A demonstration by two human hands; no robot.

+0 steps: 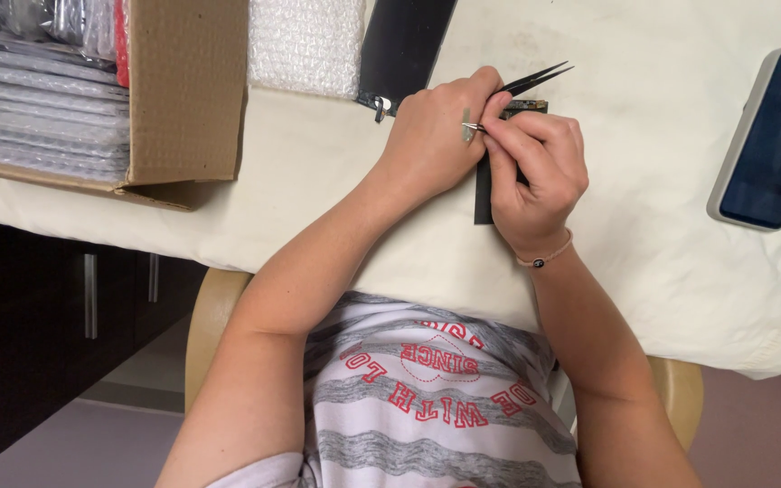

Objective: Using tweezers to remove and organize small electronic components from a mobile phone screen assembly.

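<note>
Head view: my left hand [431, 136] pinches black tweezers [535, 79], my right hand [535, 176] grips a small silvery part [468, 132] over a dark narrow board [484, 194], mostly hidden beneath my fingers. All rests on a cream cloth-covered table [318, 199]. Farther left, a cardboard box [183, 99] holds stacked silvery bags [38, 99], cut off at the edge.
</note>
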